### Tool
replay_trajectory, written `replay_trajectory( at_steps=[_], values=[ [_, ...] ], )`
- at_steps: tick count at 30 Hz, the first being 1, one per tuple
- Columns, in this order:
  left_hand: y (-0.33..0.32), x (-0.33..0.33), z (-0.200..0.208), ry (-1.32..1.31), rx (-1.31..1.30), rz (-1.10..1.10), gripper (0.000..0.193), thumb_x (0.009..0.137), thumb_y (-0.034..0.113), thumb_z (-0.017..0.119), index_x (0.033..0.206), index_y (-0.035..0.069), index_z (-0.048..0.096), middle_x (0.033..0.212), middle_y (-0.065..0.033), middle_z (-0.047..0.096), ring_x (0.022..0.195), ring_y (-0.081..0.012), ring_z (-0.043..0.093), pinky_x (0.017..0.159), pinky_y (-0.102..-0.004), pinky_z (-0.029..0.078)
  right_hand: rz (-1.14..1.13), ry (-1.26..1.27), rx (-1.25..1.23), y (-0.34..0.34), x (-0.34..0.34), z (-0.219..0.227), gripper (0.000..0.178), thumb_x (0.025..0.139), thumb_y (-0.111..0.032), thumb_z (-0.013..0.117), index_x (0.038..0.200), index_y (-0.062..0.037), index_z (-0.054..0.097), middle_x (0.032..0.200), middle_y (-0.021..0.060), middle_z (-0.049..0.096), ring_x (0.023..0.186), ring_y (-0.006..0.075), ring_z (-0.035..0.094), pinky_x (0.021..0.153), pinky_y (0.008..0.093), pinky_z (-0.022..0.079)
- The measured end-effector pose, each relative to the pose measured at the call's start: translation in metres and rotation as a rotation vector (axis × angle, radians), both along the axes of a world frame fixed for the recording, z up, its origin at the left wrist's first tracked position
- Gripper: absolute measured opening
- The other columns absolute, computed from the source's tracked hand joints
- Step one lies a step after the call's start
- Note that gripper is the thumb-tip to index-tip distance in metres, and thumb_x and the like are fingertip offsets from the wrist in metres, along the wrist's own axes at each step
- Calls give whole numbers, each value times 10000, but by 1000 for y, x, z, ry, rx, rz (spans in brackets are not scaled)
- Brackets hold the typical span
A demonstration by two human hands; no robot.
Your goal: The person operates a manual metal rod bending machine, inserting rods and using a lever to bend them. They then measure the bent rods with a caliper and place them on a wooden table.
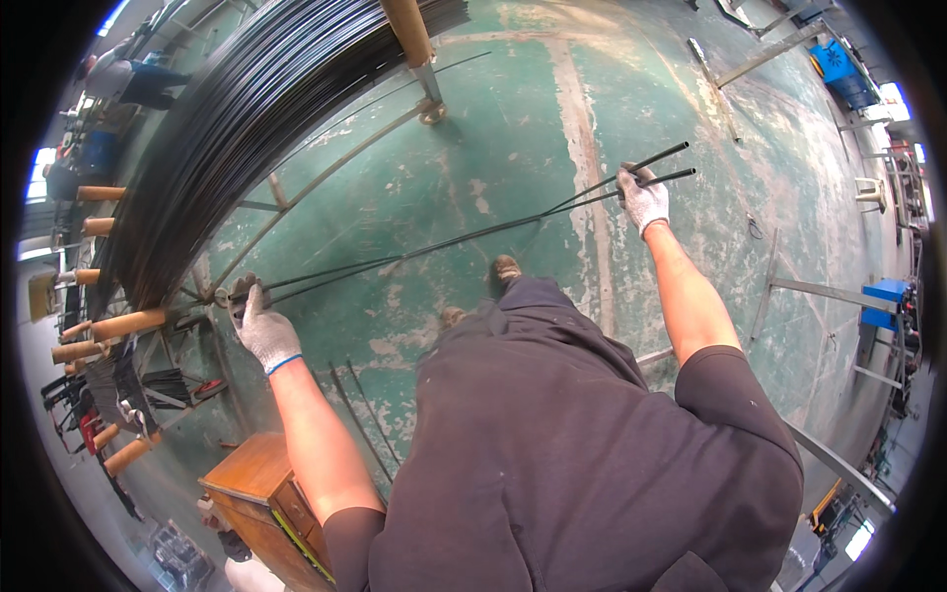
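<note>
Two long, thin dark rods (473, 234) stretch across in front of my body. They lie close together in the middle and spread apart toward both ends. My left hand (264, 331), in a whitish knit glove with a blue cuff edge, is closed round their left ends beside the rack. My right hand (645, 205), gloved too, grips them near the right ends, which stick out past the fingers as a fork. To the upper left, a thick bundle of black rods (266, 109) rests on the rack, bent by the lens.
Tan round posts (133, 323) jut from the metal rack at left. A brown wooden cabinet (247, 469) stands low left. Thin bars (360, 414) lie near my left arm. Another person (148, 84) is at far left. Blue bins (843, 74) and metal frames (834, 291) line the right.
</note>
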State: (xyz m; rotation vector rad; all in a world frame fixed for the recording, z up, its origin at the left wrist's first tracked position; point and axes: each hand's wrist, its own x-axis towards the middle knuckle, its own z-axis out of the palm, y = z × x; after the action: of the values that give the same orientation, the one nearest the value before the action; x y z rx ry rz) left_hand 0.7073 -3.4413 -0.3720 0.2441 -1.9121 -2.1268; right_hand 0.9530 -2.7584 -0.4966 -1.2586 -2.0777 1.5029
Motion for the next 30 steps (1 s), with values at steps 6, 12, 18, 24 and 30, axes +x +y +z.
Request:
replay_trajectory(
  at_steps=[6, 12, 18, 24, 30],
  values=[
    [17, 11, -7, -122, 23, 151, 346, 972, -50, 709, 1311, 18, 691, 1253, -138, 752, 1163, -235, 706, 1053, -368, 551, 157, -272, 350, -19, -8, 49, 524, 953, -402, 781, 1372, -95, 712, 1156, 127, 788, 1103, 248, 742, 1003, 355, 560],
    [10, 10, -23, -93, -194, 141, 277, 1037, 29, 685, 1314, 10, 674, 1264, -126, 725, 1158, -226, 696, 1039, -365, 551, 175, -320, 328, -17, -13, 68, 484, 948, -449, 747, 1274, -92, 767, 1169, 167, 801, 1165, 301, 747, 1033, 376, 553],
    [12, 7, -18, -159, -461, 126, 278, 1045, 65, 697, 1310, -10, 656, 1252, -129, 718, 1164, -226, 666, 1056, -364, 521, 223, -380, 336, -6, -19, 60, 482, 957, -477, 720, 1267, -110, 772, 1185, 162, 794, 1163, 308, 744, 1024, 391, 555],
    [14, 9, -13, -202, -390, 131, 327, 1000, 28, 739, 1315, -12, 656, 1288, -122, 699, 1169, -222, 659, 1037, -358, 525, 119, -244, 273, -3, -17, 51, 582, 893, -396, 837, 1355, -58, 729, 1242, 167, 780, 1179, 267, 732, 1049, 366, 545],
    [18, 17, -15, -202, -297, 135, 393, 933, -20, 788, 1307, 10, 671, 1199, -95, 697, 1100, -210, 661, 1006, -346, 542, 81, -7, 134, 11, -10, 10, 577, 879, -235, 887, 1388, -42, 699, 1287, 105, 746, 1167, 203, 691, 1047, 351, 537]
  ],
)
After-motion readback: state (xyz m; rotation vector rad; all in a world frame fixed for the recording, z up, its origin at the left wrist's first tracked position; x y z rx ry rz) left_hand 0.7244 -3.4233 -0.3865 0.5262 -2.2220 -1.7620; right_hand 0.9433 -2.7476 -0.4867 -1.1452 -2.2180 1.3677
